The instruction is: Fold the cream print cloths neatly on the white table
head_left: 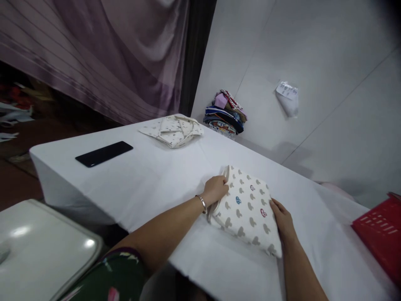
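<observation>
Cream, with grey mushroom-like prints and a few outlined in blue and red, the folded cloth (247, 209) is lying over the white-covered table (150, 179), between the two hands. The left hand (216, 188), with a bracelet at its wrist, is curling around the left side, its grip pinching the layered edge. The right hand (284, 219) is touching the opposite side with its fingers along the border; whether that grip is pinching the fabric or merely pressing against it, I cannot tell.

Judging by its soft, rounded folds, the cloth is probably behaving as something light and limp, thick enough in layers to be holding its rectangular shape, neither fragile nor slippery. Its loose layers are likely to be sliding apart if only the top one is being taken, so the surest hold is around the whole stack of layers at both sides, thumbs above and fingers beneath.

Farther off on the table, a leaf-patterned cloth (180, 133) is lying crumpled, and a black phone-like slab (104, 154) is resting flat to its left. A red basket (380, 234) is standing at the far right.
</observation>
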Tool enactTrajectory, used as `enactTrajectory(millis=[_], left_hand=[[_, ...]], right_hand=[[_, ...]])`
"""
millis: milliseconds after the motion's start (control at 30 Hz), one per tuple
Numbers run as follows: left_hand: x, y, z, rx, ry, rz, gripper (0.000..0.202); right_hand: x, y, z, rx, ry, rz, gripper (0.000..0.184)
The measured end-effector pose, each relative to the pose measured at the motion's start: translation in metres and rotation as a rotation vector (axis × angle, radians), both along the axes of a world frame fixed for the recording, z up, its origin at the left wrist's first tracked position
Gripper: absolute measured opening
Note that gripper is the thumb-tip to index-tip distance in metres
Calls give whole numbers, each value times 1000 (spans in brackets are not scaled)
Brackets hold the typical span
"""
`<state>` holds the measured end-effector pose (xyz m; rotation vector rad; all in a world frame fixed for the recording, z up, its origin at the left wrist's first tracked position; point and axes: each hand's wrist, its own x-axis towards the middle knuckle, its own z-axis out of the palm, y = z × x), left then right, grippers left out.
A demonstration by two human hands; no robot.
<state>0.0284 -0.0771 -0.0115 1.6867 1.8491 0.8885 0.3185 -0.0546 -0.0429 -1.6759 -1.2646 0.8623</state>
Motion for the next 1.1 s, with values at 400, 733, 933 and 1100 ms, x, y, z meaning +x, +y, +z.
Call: enactTrajectory(millis=[400, 733, 933, 1100], left_hand=[[-5, 6, -7, -119, -75, 80, 24], [-3, 4, -4, -80, -58, 51, 17], [0, -1, -3, 94, 52, -14, 5], [2, -2, 0, 83, 70, -17, 6]], right_hand=[[-6, -5, 8, -8, 19, -4, 56], [3, 2, -6, 14, 40, 15, 57], [-3, -3, 3, -10, 47, 1, 57], [-4, -3, 5, -6, 25, 10, 55]])
